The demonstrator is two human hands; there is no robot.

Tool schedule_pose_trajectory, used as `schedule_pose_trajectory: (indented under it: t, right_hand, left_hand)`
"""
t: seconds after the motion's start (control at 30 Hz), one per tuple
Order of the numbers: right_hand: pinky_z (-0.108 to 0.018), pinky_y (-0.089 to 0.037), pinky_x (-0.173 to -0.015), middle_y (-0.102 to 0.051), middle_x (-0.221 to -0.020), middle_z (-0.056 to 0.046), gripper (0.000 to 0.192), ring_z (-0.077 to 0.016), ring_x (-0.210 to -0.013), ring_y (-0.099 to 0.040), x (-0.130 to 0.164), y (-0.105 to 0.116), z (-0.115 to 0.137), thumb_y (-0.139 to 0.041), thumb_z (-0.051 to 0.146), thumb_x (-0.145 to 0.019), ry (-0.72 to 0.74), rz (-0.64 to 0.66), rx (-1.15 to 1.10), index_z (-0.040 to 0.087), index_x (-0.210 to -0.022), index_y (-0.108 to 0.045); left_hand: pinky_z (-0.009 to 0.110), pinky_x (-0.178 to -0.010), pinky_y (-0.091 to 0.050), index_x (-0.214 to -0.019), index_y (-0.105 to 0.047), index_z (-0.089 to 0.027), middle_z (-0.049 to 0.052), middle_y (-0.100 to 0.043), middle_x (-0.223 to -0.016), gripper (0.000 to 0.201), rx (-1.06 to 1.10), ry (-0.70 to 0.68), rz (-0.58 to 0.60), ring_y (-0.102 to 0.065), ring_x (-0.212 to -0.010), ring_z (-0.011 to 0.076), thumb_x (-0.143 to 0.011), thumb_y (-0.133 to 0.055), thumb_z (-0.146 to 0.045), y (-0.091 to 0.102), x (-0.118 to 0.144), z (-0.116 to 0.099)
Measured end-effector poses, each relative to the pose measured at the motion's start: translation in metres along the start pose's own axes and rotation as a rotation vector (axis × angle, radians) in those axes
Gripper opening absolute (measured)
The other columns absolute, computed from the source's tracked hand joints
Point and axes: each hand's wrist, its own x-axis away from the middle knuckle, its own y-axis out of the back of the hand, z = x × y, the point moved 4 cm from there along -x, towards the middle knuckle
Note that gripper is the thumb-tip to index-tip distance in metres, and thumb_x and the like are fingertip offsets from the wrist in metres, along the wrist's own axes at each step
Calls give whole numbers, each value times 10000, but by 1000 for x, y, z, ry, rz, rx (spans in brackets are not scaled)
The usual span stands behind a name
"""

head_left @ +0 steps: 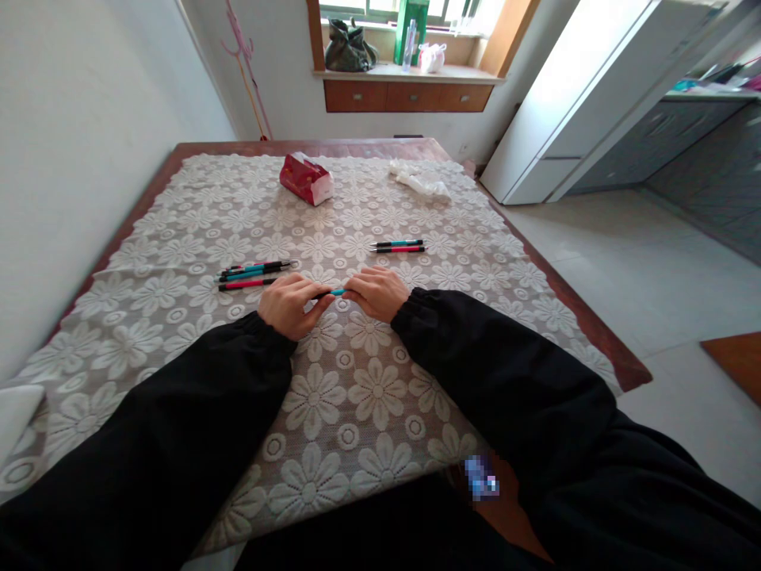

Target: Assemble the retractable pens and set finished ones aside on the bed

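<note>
Taking the teal pen [337, 293] held at the middle of the table [190, 149] as the landmark: to its left and a little farther from the person lies a cluster of pens [255, 274], teal and red with black grips, flat on the lace cloth [333, 396]. The left hand [289, 304] is curled closed around the pen's left end, fingers folded over it. The right hand [376, 292] is closed on the other end, so only a short teal stretch shows between the two. Beyond the pen to the right lie two more pens [398, 246], side by side. Judging by the grip, the pen is being pulled apart or pushed together; that calls for a straight, steady pull along its axis.
</note>
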Motion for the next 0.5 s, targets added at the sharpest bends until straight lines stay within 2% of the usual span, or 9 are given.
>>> schedule_pose_trajectory:
  t: [0.17,0.33,0.5]
  right_hand:
    - [-362,-342,-838,-730,-974,-76,310,-213,-906,-553,-1,7,-4,-431,393,-1067,-79,-97,-11,206,-1013,-671]
    - [-362,-354,-876,-727,-1034,-77,187,-226,-962,-571,1,10,-8,-549,320,-1015,-134,-156,-65,197,-1122,-640]
    - [-352,-391,-892,-710,-1041,-92,211,-226,-984,-583,2,16,-12,-509,322,-1032,-149,-273,-124,179,-1109,-645]
  left_hand:
    - [382,-782,-505,-1054,-776,-207,81,-774,-881,397,-8,112,16,-670,-842,245,-1017,-442,-418,1,0,5]
    - [365,-759,-497,-1056,-766,-206,73,-744,-836,328,42,184,0,-663,-822,242,-976,-509,-394,2,0,10]
    - [345,-729,-478,-859,-764,-225,51,-702,-778,360,68,258,-34,-645,-751,210,-993,-491,-419,9,0,10]
